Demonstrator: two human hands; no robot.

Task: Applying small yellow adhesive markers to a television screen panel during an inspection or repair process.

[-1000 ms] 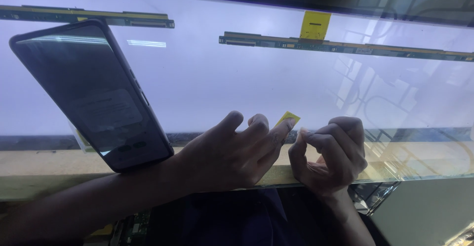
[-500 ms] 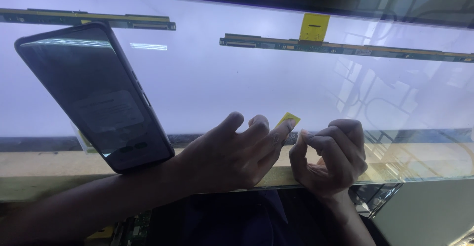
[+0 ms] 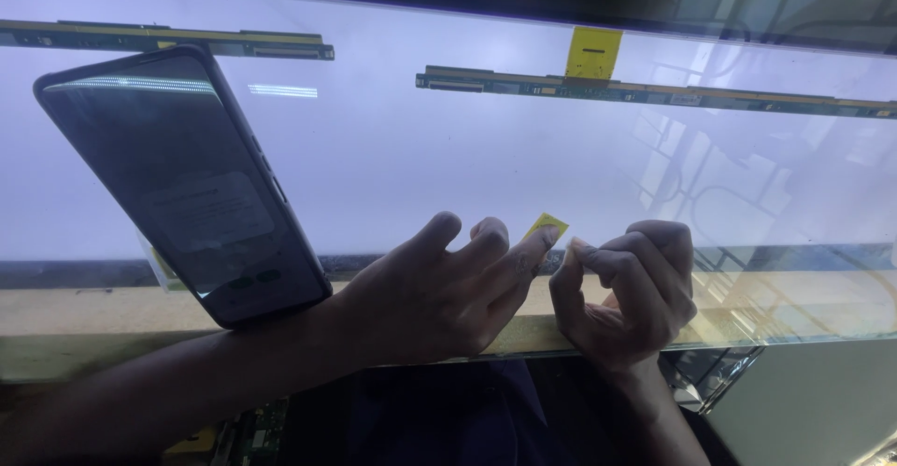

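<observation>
A large glowing white display panel [image 3: 486, 167] lies flat before me. My left hand [image 3: 430, 293] rests on its near edge, fingers spread, with a small yellow tab [image 3: 545, 226] pinched at its fingertips. My right hand [image 3: 628, 288] is curled beside it, thumb and forefinger meeting close to the same tab. Whether the right fingers touch the tab is unclear. A dark smartphone [image 3: 187, 186] is strapped on my left forearm, its screen dim.
Two long green circuit strips [image 3: 654, 92] [image 3: 168, 41] run along the panel's far edge, with a yellow flex tab [image 3: 593, 53] above the right one. A tan wooden ledge [image 3: 112, 312] fronts the panel. A green board [image 3: 252, 433] sits below.
Almost nothing has moved. Both hands stay at the yellow tab on the panel's near edge; the view has shifted very slightly.
</observation>
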